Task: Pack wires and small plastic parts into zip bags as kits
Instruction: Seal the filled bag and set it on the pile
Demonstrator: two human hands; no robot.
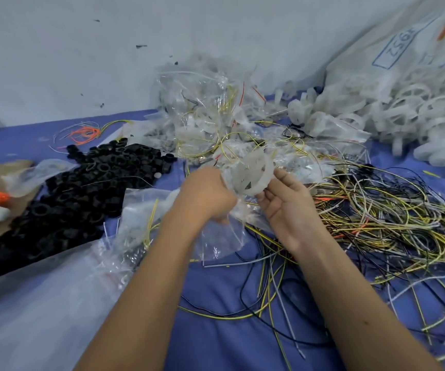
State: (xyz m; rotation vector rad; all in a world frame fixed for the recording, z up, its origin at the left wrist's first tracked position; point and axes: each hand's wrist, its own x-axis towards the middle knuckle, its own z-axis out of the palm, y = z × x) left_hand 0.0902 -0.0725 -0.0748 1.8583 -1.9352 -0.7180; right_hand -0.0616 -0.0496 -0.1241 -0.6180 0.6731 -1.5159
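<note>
Here the left hand [209,195] has its fingers curled round the mouth of a clear zip bag [222,236], which hangs below the fist. The right hand [286,202] lies palm up just beside it, fingers loosely spread and touching the rim of a white plastic ring part [253,174] poised at the bag's opening; whether the part is already inside I cannot tell.

Just beyond the fingertips rises a heap of filled bags [216,116], each holding wires and white parts, so many kits look done. Plenty appears left: a tangle of loose wires [376,210] right of the right hand, a pile of black rings [82,188] left of the left hand, and white ring parts spilling from a large sack [392,62] far right.
</note>
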